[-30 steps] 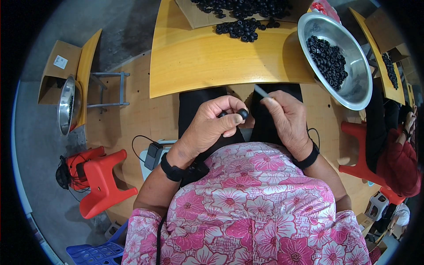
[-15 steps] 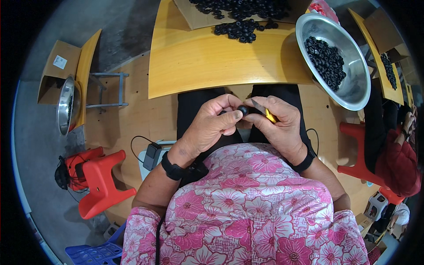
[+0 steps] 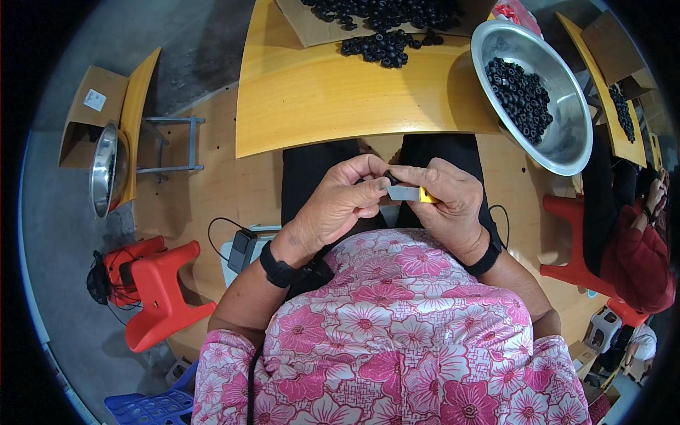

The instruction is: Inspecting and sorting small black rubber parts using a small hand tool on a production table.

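Observation:
Over my lap, just off the table's near edge, both hands meet at one small black round part (image 3: 390, 178). My left hand (image 3: 327, 205) is closed, pinching this part between thumb and fingertips; the fingers hide most of it. My right hand (image 3: 453, 202) is closed on a yellow utility knife (image 3: 426, 195), its short silver blade lying flat toward the left thumb, beside the part. The right thumb presses close to the part's upper side. Whether the blade touches the part I cannot tell.
On the wooden table (image 3: 340, 99), a cardboard box (image 3: 304, 27) spills black parts (image 3: 382, 51). A steel bowl (image 3: 575, 131) holding similar parts overhangs the right corner. Red stools (image 3: 166, 290) stand left. Another person (image 3: 637, 248) sits at right. A black device (image 3: 243, 248) lies by my left forearm.
My right hand has turned the knife: its blade, earlier angled up above the thumb, now lies level below the black part. The left hand keeps its pinch in nearly the same place.

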A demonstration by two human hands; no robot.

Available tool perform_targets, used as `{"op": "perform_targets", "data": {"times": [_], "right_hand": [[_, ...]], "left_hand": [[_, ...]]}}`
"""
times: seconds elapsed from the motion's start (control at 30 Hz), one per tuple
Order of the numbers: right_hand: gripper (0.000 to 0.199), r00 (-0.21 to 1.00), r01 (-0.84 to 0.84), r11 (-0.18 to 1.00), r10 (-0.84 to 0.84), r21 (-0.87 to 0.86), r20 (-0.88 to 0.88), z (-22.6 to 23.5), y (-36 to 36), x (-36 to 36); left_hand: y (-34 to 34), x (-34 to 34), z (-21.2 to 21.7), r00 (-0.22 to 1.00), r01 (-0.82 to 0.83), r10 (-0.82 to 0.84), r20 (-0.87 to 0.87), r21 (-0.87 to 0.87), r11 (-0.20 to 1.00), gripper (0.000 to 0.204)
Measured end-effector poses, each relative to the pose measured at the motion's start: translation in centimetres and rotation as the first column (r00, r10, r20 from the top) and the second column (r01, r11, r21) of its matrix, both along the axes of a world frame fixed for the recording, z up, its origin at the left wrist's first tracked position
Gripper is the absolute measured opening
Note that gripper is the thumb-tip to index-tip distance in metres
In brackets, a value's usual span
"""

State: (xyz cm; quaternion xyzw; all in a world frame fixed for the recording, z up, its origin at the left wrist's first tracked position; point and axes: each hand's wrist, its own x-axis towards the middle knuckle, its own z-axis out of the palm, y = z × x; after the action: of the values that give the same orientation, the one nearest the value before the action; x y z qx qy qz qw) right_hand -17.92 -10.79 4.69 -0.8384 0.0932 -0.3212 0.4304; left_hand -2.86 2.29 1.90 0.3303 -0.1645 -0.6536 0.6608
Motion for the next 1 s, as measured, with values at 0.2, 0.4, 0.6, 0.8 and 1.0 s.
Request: {"op": "perform_targets", "data": {"times": [0.2,0.4,0.6,0.8,1.0], "right_hand": [[0.03,0.999,0.031,0.994,-0.03,-0.1,0.016,0.0,-0.03,-0.08],[0.022,1.0,-0.004,0.992,0.003,-0.125,-0.008,-0.31,-0.13,-0.48],[0.021,0.998,-0.053,0.99,0.049,-0.13,-0.033,0.42,-0.33,-0.31],[0.02,0.997,-0.003,0.992,-0.006,-0.126,-0.073,0.1,-0.14,-0.22],[0.019,0.997,-0.001,0.994,-0.008,-0.112,-0.08,0.02,-0.04,-0.17]], "left_hand": [[-0.17,-0.21,0.17,1.0,-0.021,0.021,0.006,0.035,0.999,0.012],[-0.24,0.02,0.12,0.997,-0.069,0.069,0.045,-0.014,0.998,0.018],[0.04,0.15,0.35,0.975,-0.119,0.127,0.184,-0.053,0.991,0.019],[0.18,0.29,0.45,0.942,-0.092,0.098,0.32,-0.033,0.995,0.025],[0.21,0.39,0.64,0.937,-0.073,0.075,0.341,-0.02,0.997,0.028]]}}
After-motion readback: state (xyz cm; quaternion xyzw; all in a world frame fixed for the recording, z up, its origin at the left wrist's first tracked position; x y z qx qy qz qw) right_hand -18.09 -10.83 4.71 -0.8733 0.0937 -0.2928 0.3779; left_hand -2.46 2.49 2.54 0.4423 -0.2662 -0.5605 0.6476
